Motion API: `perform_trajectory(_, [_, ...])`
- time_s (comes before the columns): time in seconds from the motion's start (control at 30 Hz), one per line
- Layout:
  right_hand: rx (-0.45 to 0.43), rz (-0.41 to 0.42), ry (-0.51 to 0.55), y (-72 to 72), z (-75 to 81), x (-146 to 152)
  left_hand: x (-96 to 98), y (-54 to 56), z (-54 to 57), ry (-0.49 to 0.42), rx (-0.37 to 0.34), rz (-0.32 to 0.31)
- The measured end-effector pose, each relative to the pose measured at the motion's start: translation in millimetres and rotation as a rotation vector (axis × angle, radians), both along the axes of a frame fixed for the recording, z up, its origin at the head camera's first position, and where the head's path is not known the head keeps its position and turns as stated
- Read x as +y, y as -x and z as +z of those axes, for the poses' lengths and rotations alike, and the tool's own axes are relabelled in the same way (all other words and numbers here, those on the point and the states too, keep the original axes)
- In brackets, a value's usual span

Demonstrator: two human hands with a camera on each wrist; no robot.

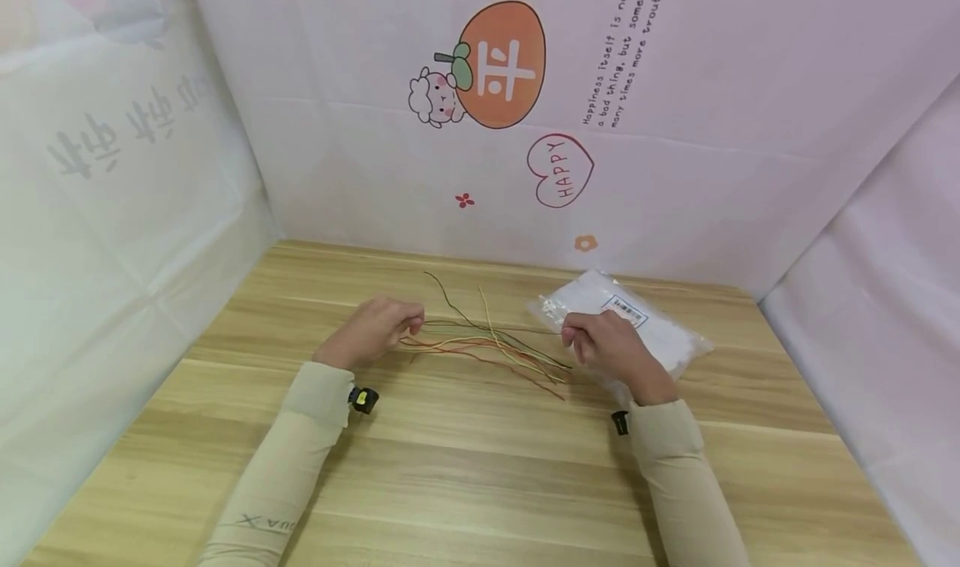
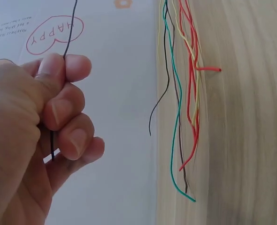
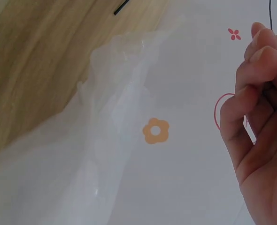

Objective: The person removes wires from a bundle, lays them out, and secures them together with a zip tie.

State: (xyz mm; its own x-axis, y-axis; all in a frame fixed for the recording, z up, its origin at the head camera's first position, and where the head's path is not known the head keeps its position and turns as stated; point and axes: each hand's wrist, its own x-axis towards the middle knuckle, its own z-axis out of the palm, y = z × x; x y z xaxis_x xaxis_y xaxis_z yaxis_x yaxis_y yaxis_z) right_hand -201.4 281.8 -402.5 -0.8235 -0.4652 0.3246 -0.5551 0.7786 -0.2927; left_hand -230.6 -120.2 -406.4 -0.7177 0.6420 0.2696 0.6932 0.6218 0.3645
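A thin black wire [image 2: 72, 28] stretches between the two hands. My left hand [image 1: 375, 329] pinches one end between thumb and index finger, and a short tail shows below the curled fingers in the left wrist view. At the other end, my right hand [image 1: 609, 346] holds the wire with its fingertips; in the right wrist view the wire [image 3: 271, 14] runs up from them. Beneath and between the hands, several loose wires [image 1: 517, 354] lie on the table. Among them are a green wire [image 2: 177, 112], red wires [image 2: 190, 93] and another black wire [image 2: 159, 98].
A clear plastic bag [image 1: 667, 338] with white contents and a barcode label lies under and behind the right hand. The wood-grain table [image 1: 480, 475] is bordered by white printed cloth [image 1: 360, 175] at the back and both sides.
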Motion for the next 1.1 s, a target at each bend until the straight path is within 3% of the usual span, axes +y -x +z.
perform_trajectory(0.17, [0.024,0.006,-0.008,0.2,-4.1,-2,-3.6,2.9,-0.5,0.035,0.065,0.021])
perform_trajectory(0.47, [0.034,0.017,-0.003,2.0,-7.6,-4,-15.2,9.2,-5.5,0.015,0.075,0.013])
perform_trajectory(0.77, [0.055,0.067,0.012,4.5,-10.6,-4,-23.9,12.0,-9.6,0.014,-0.008,0.019])
perform_trajectory(1.1, [0.003,0.047,-0.016,7.6,-13.9,1,-30.3,13.2,-10.4,0.053,-0.097,0.060])
